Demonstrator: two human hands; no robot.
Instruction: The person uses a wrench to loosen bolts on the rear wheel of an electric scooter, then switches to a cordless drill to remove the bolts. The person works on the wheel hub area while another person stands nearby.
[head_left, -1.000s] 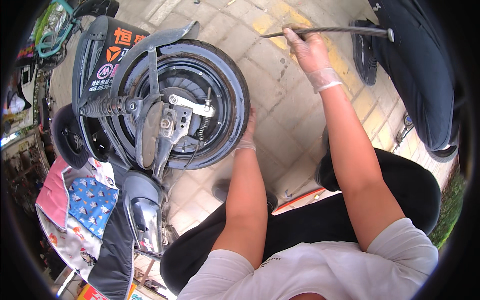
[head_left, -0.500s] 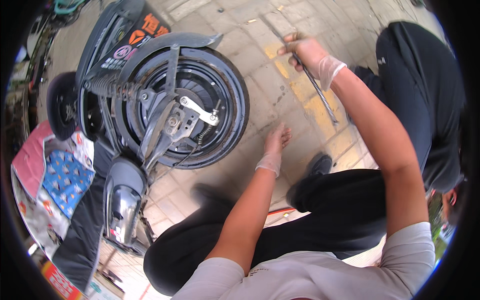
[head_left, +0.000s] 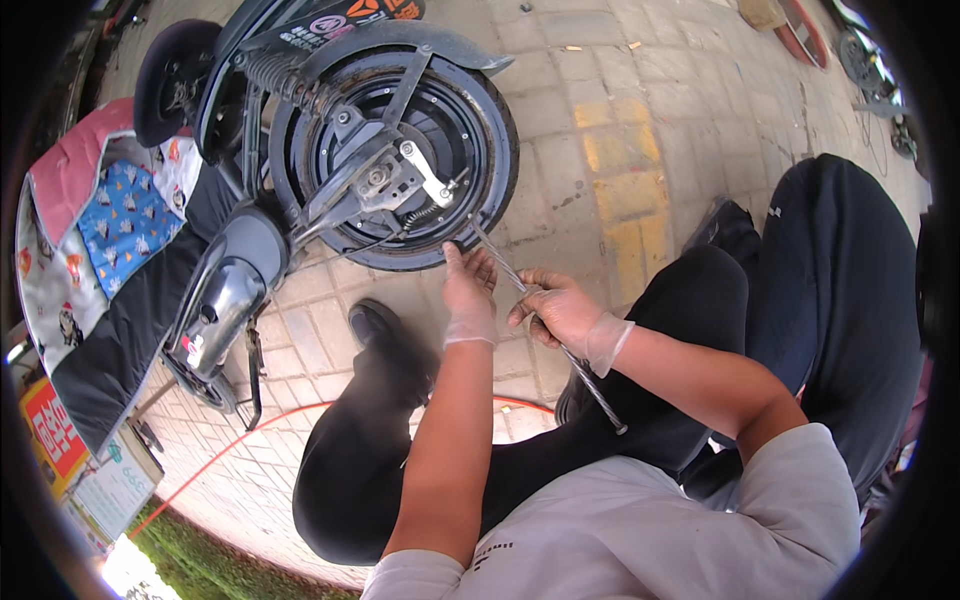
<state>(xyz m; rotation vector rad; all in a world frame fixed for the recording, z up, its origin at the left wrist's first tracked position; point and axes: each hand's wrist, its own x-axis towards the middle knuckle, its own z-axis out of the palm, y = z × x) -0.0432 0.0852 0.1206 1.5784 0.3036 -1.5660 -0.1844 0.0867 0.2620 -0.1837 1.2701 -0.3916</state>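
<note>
Steel tyre lever (head_left: 545,315) gripped in the gloved right hand (head_left: 565,315), its tip at the scooter's rear tyre (head_left: 500,165); left hand (head_left: 468,290), fingers spread, presses the tyre's edge. Tyre looks fully seated, prying barely begun

This is an outdoor roadside repair spot on a brick-paved pavement (head_left: 620,120). An electric scooter (head_left: 250,200) lies tipped at the upper left of the frame, rear wheel (head_left: 400,150) exposed, an orange hose (head_left: 230,450) trailing over the bricks, grass (head_left: 200,570) at the lower left.
</note>
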